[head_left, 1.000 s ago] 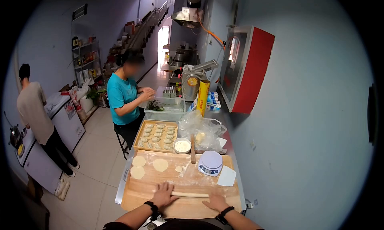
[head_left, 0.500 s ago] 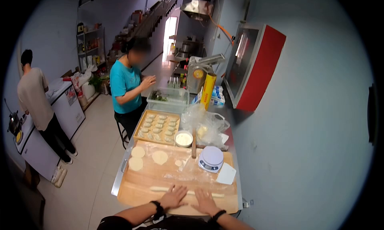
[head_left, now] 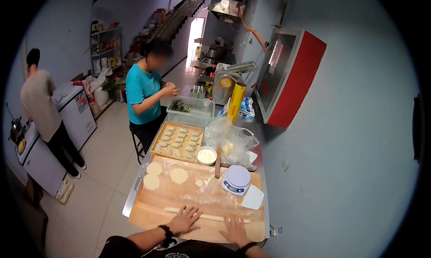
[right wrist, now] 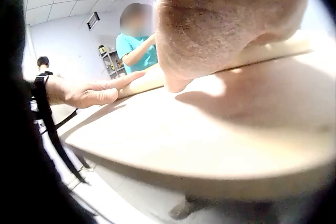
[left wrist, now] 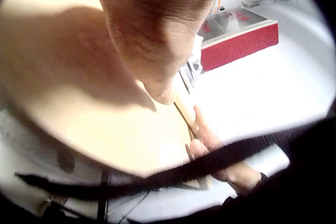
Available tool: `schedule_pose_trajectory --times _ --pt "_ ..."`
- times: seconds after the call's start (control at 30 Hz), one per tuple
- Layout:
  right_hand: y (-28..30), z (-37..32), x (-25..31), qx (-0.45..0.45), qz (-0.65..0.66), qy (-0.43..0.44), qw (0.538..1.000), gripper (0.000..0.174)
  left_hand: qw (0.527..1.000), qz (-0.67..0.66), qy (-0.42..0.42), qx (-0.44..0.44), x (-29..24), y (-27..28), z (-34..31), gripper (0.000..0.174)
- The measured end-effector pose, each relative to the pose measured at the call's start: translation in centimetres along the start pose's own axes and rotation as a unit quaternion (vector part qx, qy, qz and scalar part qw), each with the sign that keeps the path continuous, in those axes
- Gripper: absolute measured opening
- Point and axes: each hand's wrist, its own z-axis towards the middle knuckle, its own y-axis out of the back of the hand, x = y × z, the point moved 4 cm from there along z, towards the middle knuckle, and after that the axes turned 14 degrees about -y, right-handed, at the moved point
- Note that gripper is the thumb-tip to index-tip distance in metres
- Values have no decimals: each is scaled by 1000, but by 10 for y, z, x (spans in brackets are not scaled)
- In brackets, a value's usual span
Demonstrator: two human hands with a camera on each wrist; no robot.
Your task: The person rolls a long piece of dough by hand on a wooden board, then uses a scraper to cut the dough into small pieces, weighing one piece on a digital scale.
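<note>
A long thin dough rope [head_left: 212,217] lies across the near part of the wooden board [head_left: 148,208]. My left hand [head_left: 184,221] rests on it left of its middle, fingers straight and spread. Toward the rope's right end, my right hand [head_left: 235,231] touches it with straight fingers. In the left wrist view my left hand [left wrist: 157,29] is close above the board, the rope [left wrist: 185,109] running on to the other hand. The right wrist view shows my right hand [right wrist: 226,29] over the rope [right wrist: 257,55], its fingertips hidden.
Flattened dough rounds [head_left: 178,176], a small dough piece [head_left: 200,183], a scale [head_left: 236,179], a white scraper [head_left: 253,197] and a rolling pin [head_left: 217,161] lie farther up. Beyond are a flour bowl [head_left: 206,155], a dumpling tray [head_left: 157,143], plastic bags [head_left: 229,139] and a seated person [head_left: 144,94].
Over the last second my hands moved closer together, then somewhat apart along the rope. More of the rope's left end shows than at first. The seated person's hands have lowered slightly.
</note>
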Motion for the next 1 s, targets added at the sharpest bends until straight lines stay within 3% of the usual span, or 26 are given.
schedule_pose_trajectory --times 0.03,0.17,0.33,0.43,0.67,0.9,1.0 --pt "-4 17 -5 -12 2 -8 1000 83 999 11 13 -32 11 7 10 76" --pt "7 33 -16 -16 24 -40 999 83 997 1 78 9 42 11 23 73" --pt "6 -27 -17 4 48 -41 998 83 999 20 46 1 5 15 -35 73" --pt "-10 -36 -25 -47 -30 -32 998 84 998 22 54 2 1 15 -49 73" --pt "7 35 -32 64 15 -124 990 88 990 1 142 -19 60 18 -12 73" --pt "17 -54 -17 25 22 -93 995 80 986 -41 152 48 0 22 -80 77" --pt "10 -41 -24 9 20 -99 995 82 989 -27 139 30 10 17 -80 76"
